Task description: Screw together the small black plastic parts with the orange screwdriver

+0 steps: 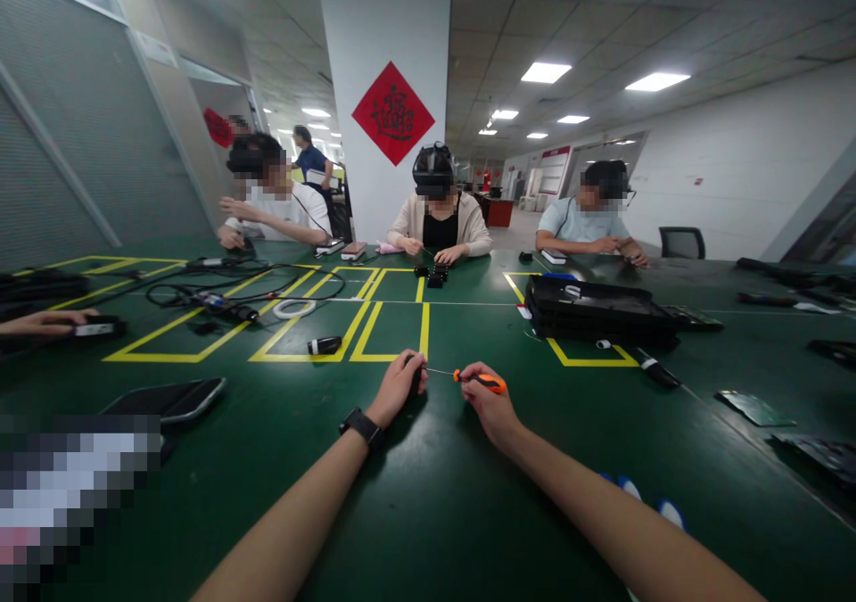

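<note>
My right hand (487, 404) grips a screwdriver (493, 383) with an orange and black handle above the green table (428, 513). Its thin metal shaft points left, toward a small black part (417, 375) in my left hand (394, 388). The fingers of that hand are closed round the part and cover most of it, so its kind does not show. Whether the screwdriver's tip touches the part or sits in it, I cannot tell. A black watch (362, 427) is on my left wrist.
Beyond my hands lie a black cylindrical piece (325, 345), a white ring (294, 309), cables (220, 303) and black trays (595, 308). A phone (167, 401) is at left, a flat packet (755, 408) at right. Several people sit around the table; a co-worker's hand (50, 324) is at far left.
</note>
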A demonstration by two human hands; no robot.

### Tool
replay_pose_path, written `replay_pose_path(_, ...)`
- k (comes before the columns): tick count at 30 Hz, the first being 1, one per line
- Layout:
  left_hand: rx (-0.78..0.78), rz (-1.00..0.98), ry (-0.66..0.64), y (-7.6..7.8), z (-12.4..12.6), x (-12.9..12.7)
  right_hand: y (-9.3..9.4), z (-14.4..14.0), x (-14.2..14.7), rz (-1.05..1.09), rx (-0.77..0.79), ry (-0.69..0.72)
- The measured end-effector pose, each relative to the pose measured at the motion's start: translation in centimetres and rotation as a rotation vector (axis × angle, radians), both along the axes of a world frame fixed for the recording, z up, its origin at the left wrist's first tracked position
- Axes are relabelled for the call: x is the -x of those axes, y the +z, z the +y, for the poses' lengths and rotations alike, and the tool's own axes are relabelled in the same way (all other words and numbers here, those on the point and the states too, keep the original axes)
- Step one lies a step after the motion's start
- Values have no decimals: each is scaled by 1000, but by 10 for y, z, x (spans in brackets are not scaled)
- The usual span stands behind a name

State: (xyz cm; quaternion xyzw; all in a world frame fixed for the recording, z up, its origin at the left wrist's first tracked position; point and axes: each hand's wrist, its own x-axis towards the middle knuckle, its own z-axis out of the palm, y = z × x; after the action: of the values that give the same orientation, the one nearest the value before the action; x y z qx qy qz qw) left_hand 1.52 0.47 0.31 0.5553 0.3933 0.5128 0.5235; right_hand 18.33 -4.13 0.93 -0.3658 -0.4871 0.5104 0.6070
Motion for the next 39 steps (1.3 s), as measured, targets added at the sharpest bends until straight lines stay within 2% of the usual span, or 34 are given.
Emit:
replay_pose_path(8, 8, -29, -10, 0, -2, 1, 3, -2, 0, -43, 6, 29)
replay_pose_path(13, 5, -43, -2, 1, -2, 0, 7, -9, -1, -192, -142, -23)
replay_pose_path(17, 45, -63, 35, 2, -1, 0, 10, -13, 0, -273, -212, -8)
replay_pose_path(39, 68, -71, 57, -1, 1, 0, 16, -16, 2, -262, -226, -31)
